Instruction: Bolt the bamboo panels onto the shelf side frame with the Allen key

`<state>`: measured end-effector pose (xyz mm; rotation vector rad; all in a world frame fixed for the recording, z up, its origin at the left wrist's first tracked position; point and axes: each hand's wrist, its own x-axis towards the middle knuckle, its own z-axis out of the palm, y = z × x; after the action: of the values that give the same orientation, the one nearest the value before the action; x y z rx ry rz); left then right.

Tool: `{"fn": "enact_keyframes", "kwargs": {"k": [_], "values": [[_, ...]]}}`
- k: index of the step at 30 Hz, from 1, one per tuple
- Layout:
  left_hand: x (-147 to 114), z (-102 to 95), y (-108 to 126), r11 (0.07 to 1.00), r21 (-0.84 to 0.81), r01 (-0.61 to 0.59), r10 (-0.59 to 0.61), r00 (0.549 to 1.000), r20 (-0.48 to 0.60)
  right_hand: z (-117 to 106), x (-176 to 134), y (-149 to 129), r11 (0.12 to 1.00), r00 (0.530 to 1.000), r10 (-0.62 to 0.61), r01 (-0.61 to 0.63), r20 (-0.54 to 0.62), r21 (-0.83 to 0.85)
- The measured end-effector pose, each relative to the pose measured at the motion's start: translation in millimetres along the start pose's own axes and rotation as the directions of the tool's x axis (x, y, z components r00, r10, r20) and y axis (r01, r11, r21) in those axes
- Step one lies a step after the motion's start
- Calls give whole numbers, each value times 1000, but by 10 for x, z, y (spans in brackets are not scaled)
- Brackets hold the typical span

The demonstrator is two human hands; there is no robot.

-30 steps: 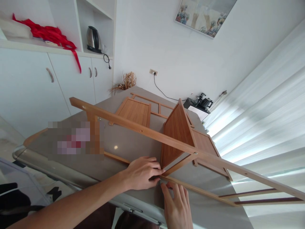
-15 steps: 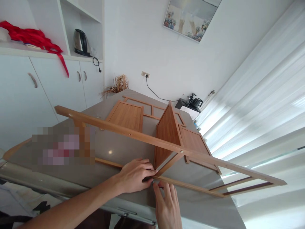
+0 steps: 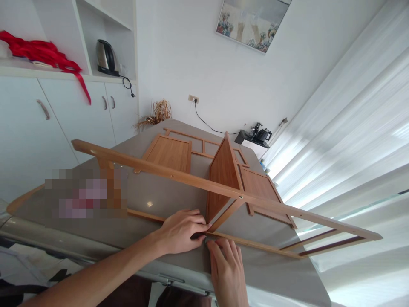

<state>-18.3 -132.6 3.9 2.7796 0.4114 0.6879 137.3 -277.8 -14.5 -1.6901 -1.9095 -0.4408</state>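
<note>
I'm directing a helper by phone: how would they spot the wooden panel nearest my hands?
Across the grey table stands a long wooden frame. Near its middle, just beyond the left hand, this panel extends backward. It stands on edge, whereas the left-side panel and right-side panel lie flat.

Left hand: palm down | right hand: fingers curled | the 2 close together

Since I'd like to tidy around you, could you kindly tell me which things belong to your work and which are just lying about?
Seems part of the job:
Frame, left hand and right hand at its lower rail
Upright panel
Left flat panel
Right flat panel

Seems just about:
Red fabric
Kettle
Dried stalks
Black pot
</note>
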Motion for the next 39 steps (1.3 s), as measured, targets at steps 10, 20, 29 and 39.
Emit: {"fn": "enact_keyframes", "kwargs": {"k": [10,20,29,39], "values": [[5,-3,1,1000,18,-9,9,1000,2,12,10,29,970,987,142,-154,79,186],[0,-21,4,1000,9,-16,16,1000,21,-18,-70,-5,982,990,115,-125,77,140],[-5,-31,-5,1000,11,-27,27,999,30,-27,-19,-53,997,996,81,-82,30,13],[-8,-17,-15,1000,16,-26,25,999,23,-55,-18,-81,998,998,33,-30,50,-63]]}}
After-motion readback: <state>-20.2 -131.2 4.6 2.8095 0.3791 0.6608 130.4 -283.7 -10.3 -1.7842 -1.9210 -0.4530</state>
